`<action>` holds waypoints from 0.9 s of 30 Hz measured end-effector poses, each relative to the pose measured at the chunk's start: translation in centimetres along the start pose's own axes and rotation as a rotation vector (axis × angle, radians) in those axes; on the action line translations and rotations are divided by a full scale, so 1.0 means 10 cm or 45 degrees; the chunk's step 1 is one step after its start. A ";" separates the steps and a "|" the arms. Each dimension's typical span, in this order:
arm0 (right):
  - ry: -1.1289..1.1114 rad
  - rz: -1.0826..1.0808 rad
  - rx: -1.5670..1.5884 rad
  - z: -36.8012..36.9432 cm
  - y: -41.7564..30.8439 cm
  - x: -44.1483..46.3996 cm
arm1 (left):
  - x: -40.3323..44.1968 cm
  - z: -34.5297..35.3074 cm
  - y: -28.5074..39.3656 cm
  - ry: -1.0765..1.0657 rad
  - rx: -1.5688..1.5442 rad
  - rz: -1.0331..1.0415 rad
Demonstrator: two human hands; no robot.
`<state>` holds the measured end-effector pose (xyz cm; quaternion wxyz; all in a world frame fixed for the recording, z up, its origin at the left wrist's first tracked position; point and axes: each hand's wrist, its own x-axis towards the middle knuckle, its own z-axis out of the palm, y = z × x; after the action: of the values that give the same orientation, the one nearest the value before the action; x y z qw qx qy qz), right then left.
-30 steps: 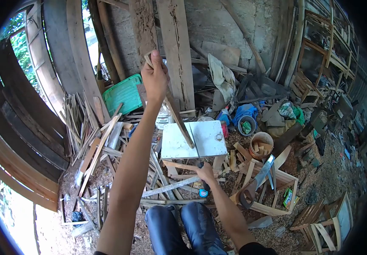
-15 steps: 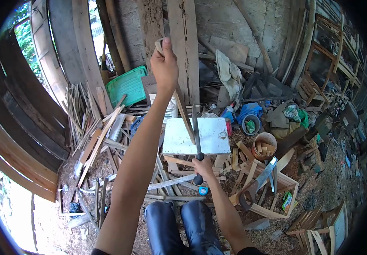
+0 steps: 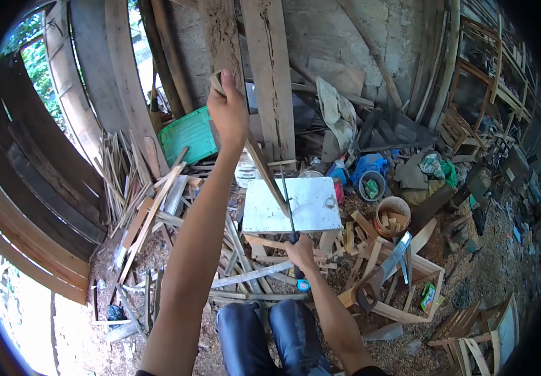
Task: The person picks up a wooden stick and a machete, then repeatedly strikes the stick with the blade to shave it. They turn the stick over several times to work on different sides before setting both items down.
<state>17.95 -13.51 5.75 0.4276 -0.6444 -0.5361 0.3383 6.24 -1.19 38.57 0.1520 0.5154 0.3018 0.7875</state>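
Note:
A slim wooden strip (image 3: 265,172) leans on the white-topped stool (image 3: 315,205), its lower end resting near the middle. My left hand (image 3: 229,113) is raised and wrapped round the strip's upper end, thumb pointing up. Closed round a dark handle, my right hand (image 3: 300,252) is low at the stool's front edge. That handle belongs to a long, narrow-bladed knife (image 3: 291,216), seen almost edge-on and pointing away from me. Its blade lies right beside the strip's lower end; whether they touch I cannot tell.
A handsaw (image 3: 381,274) lies across a wooden frame (image 3: 430,294) at right, near a bucket (image 3: 392,216) of wood offcuts. Loose sticks (image 3: 151,219) crowd the left. A blue tape measure (image 3: 303,285) sits before my knees. A green crate lid (image 3: 189,136) leans behind.
My left hand and the strip's top have moved down and left. The knife has turned from showing its broad side to nearly edge-on, and my right hand has moved slightly.

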 end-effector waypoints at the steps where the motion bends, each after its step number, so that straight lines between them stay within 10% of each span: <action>1: -0.057 -0.014 -0.057 -0.12 -0.21 -0.06 | -0.06 -0.05 -0.04 0.038 0.033 -0.010; 7: -0.067 -0.143 0.009 -0.39 -0.68 -0.30 | -0.05 -0.07 -0.01 -0.055 -0.167 -0.166; 10: -0.073 0.273 0.083 0.04 0.15 -0.04 | -0.10 -0.10 -0.05 -0.031 -0.053 -0.086; 17: -0.056 -0.038 -0.053 -0.38 -0.65 -0.28 | -0.07 0.05 -0.09 -0.009 -0.034 -0.034; 22: 0.024 0.080 -0.026 0.12 0.45 0.03 | -0.17 0.17 0.00 -0.047 -0.009 -0.013; 27: -0.047 0.104 -0.071 -0.22 -0.38 -0.13 | -0.20 0.29 0.06 -0.028 0.094 -0.058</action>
<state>18.13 -14.92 10.03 0.3853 -0.6711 -0.5264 0.3522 9.79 -1.84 38.35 0.1540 0.5223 0.3407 0.7664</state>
